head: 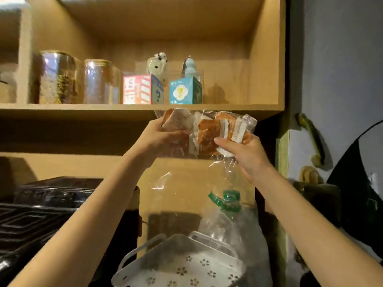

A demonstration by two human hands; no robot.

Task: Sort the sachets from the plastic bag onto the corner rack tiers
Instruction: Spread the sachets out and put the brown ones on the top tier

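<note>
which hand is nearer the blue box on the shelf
Right. The right hand is below the blue box, slightly to its right; the left hand is below it, slightly farther left.

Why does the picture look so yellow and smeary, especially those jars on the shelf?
Head view: warm, dim light tints the wooden shelf; motion blur smears the glass jars at left; glare glints on the plastic bag; the wide lens bends edges; the right side falls into shadow.

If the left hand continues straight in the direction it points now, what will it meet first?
The left hand points up and forward, holding sachets. Its line probably meets the front edge of the wooden shelf just above, though depth is unclear here.
</note>
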